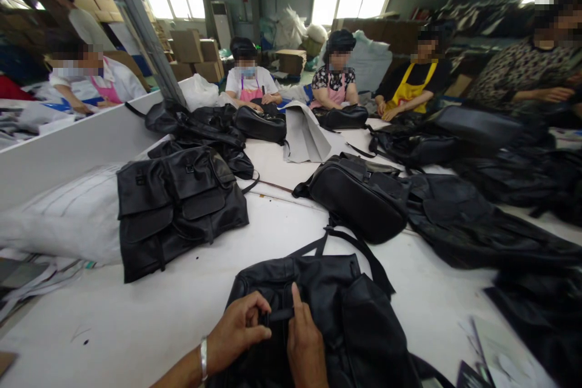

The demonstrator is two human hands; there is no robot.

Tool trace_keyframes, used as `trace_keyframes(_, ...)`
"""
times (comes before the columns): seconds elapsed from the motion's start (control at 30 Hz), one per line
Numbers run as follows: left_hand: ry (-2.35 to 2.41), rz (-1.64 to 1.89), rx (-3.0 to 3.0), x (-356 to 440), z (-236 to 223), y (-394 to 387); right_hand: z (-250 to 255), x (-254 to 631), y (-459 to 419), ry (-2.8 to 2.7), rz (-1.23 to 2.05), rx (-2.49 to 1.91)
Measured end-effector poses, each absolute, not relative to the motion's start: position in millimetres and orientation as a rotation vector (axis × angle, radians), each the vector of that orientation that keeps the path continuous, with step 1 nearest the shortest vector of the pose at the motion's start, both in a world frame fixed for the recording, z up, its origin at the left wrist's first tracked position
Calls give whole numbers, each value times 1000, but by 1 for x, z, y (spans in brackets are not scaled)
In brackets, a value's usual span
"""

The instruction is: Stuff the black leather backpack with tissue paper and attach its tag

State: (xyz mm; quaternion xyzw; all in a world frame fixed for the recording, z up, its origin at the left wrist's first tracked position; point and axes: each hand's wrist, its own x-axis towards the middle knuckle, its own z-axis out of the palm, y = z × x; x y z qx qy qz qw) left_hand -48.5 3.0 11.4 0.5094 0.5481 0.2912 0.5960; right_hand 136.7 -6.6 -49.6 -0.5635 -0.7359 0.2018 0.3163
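Observation:
A black leather backpack [336, 309] lies on the white table [136, 327] right in front of me. My left hand [236, 333], with a silver bracelet on its wrist, is closed in a pinch on a narrow black strap [277, 315] of the backpack. Just to its right, my right hand [304, 342] is closed on the same strap with its thumb raised. Two longer straps run from the backpack's top toward the table's middle.
Another black backpack [175, 209] leans on a white stuffed sack [68, 218] at left. A rounded black bag [359, 194] sits in the middle, with more black bags heaped at right and beyond. Several seated people work along the far side.

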Motion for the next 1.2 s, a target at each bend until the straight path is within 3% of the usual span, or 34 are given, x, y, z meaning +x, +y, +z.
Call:
trace_keyframes(0.23,1301,655,1257,-46,13,6,-52,132,-9,-2153,395,-1448)
trace_keyframes(0.5,1397,597,1539,-40,9,1,-24,131,-18,-2002,657,-1303)
trace_keyframes(0.73,1166,521,1323,-44,25,9,-15,138,-23,-2107,694,-1240)
trace_keyframes(1.0,985,499,1005,-61,19,11,-23,111,-29,-2070,358,-1296)
trace_keyframes(1.2,1037,439,957,-51,22,14,-28,116,-31,-1786,560,-1418)
